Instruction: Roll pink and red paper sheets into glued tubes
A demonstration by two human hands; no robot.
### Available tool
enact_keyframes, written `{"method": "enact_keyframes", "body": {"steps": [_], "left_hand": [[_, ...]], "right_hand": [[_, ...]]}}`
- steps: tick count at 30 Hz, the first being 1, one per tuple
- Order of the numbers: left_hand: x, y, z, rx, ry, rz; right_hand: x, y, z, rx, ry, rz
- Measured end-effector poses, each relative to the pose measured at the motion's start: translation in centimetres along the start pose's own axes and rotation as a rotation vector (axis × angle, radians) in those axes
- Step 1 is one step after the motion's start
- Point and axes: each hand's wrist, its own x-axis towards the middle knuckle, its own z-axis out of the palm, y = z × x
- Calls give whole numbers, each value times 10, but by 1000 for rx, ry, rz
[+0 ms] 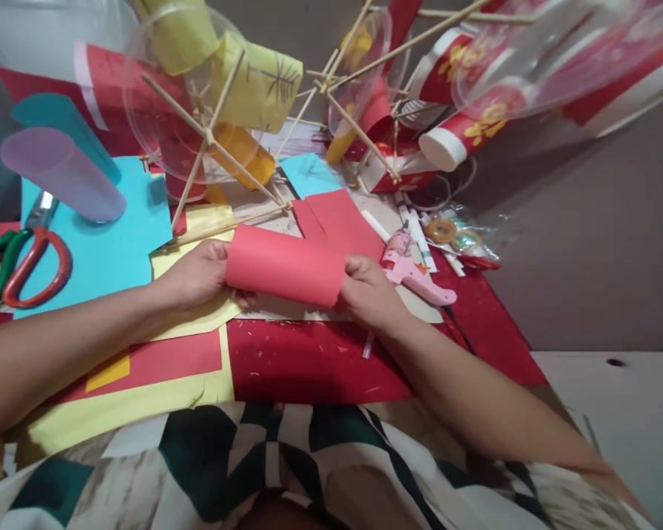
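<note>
A curved piece of red paper is held level between my two hands, over the table's near middle. My left hand pinches its left end, thumb on top and some fingers underneath. At the right end my right hand grips the paper, with its fingertips partly hidden behind it. Just beyond lies another red paper sheet, folded or layered. A pink glue gun rests to the right of my right hand. Yellow paper lies beneath my left hand.
Scissors with red and green handles lie on blue paper at left, near a purple paper tube. Wooden stick frames with clear plastic discs stand at the back. Tape rolls sit at right on the red cloth.
</note>
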Motion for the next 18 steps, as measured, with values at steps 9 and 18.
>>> {"method": "enact_keyframes", "body": {"steps": [9, 18], "left_hand": [[4, 14, -4, 50, 75, 85], [17, 4, -15, 274, -12, 320]], "right_hand": [[1, -10, -6, 182, 51, -118], [-6, -14, -9, 107, -5, -205]]}}
